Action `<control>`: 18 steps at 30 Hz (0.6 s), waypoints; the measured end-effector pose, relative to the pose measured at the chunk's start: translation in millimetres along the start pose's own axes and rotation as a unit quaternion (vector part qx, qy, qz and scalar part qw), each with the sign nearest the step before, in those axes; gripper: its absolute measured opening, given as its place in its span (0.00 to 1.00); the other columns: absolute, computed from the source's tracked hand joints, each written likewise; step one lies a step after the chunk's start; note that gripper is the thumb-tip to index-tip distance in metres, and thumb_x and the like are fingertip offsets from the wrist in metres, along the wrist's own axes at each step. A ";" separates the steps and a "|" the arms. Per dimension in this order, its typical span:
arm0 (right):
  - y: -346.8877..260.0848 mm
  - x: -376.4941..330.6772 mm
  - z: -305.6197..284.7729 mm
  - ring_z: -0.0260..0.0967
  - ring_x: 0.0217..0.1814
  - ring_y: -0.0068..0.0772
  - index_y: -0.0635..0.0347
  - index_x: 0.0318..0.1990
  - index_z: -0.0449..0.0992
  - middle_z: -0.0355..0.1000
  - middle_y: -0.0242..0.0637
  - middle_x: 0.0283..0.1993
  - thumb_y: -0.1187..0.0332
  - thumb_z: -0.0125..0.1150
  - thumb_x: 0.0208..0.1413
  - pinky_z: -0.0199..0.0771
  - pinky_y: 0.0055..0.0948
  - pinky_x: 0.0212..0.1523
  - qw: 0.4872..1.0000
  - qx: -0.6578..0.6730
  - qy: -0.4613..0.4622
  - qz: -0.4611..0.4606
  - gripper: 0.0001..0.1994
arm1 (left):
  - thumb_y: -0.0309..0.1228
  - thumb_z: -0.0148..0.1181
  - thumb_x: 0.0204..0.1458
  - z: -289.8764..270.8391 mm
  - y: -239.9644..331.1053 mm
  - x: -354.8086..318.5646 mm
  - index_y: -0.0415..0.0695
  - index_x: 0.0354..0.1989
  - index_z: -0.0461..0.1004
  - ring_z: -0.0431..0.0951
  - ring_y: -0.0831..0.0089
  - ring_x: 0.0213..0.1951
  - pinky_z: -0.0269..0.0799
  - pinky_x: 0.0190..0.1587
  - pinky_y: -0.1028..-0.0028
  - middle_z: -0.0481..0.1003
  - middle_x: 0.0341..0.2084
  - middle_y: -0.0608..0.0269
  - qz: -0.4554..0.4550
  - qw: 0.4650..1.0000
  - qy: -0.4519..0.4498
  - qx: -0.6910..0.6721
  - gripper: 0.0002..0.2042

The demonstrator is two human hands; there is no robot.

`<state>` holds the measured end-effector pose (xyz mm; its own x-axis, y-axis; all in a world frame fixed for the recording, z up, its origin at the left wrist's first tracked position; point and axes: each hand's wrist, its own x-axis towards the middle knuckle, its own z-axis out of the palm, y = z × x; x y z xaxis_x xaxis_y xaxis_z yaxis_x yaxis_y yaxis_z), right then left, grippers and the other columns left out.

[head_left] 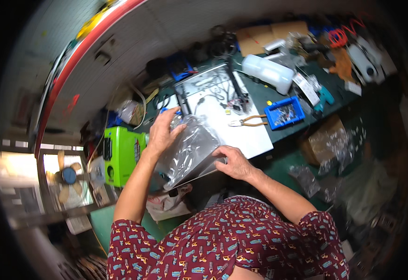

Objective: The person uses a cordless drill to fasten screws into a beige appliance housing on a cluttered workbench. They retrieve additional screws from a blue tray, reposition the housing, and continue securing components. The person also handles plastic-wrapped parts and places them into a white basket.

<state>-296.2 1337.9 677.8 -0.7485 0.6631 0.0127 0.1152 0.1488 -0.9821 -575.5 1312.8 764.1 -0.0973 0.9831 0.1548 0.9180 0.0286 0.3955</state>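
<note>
Clear plastic film (192, 140) lies over a flat grey surface at the near edge of the white board (250, 135), between the two hands; whether it is a bag around a panel cannot be told. It looks light, limp and slippery, easily creased, while the straight near edge suggests something stiffer beneath. Opposite edges seem the best hold. On its left, the left hand (163, 133) rests with thumb and fingers apart; on its right, the right hand (233, 162) curls at the edge. Whether either truly pinches it, I cannot tell. No writing shows on the film. The green machine (123, 156) bears a reddish label; the white paper slip (306, 88) carries print too small to read.
</note>
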 end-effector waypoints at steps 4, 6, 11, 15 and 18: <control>-0.3 24.7 -13.2 0.70 0.28 0.21 0.63 0.27 0.77 0.76 0.34 0.25 0.57 0.76 0.51 0.73 0.26 0.32 0.992 0.016 0.009 0.124 0.18 | 0.34 0.68 0.54 -22.2 -16.6 -88.9 0.38 0.65 0.68 0.73 0.53 0.60 0.66 0.63 0.61 0.73 0.60 0.45 -0.202 0.962 0.157 -0.100 0.30; 1.3 41.5 -16.8 0.67 0.24 0.23 0.61 0.19 0.69 0.72 0.34 0.20 0.53 0.78 0.48 0.71 0.31 0.26 0.990 -0.009 0.044 0.130 0.25 | 0.35 0.67 0.56 -2.2 -28.9 -155.5 0.34 0.66 0.65 0.71 0.59 0.61 0.65 0.65 0.62 0.72 0.59 0.46 -0.292 0.907 0.225 -0.202 0.31; -17.8 84.0 -16.4 0.77 0.42 0.49 0.67 0.45 0.71 0.76 0.49 0.34 0.52 0.69 0.46 0.76 0.44 0.46 0.962 -0.243 -0.052 0.116 0.28 | 0.34 0.59 0.64 44.5 -36.4 -227.3 0.36 0.61 0.70 0.76 0.76 0.48 0.71 0.53 0.74 0.78 0.46 0.60 -0.410 0.776 0.158 -0.453 0.20; 39.8 120.0 -14.1 0.78 0.42 0.55 0.75 0.41 0.76 0.77 0.60 0.37 0.62 0.63 0.48 0.75 0.44 0.46 0.959 -0.255 -0.083 0.086 0.20 | 0.32 0.56 0.65 59.8 -46.8 -211.8 0.38 0.52 0.74 0.75 0.81 0.35 0.71 0.41 0.78 0.79 0.35 0.65 -0.380 0.800 0.134 -0.444 0.13; 17.1 117.7 -13.2 0.76 0.32 0.54 0.74 0.27 0.75 0.73 0.59 0.26 0.60 0.65 0.50 0.73 0.48 0.37 0.945 -0.311 -0.084 0.064 0.19 | 0.32 0.57 0.64 62.6 -40.4 -215.3 0.37 0.53 0.72 0.74 0.82 0.30 0.69 0.35 0.79 0.78 0.28 0.66 -0.379 0.781 0.175 -0.465 0.14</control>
<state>-373.7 1428.2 665.0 -0.7892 0.5872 -0.1798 0.5341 0.5117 -0.6730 -567.5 1111.3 658.2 -0.7254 0.6334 -0.2694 -0.1140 0.2754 0.9545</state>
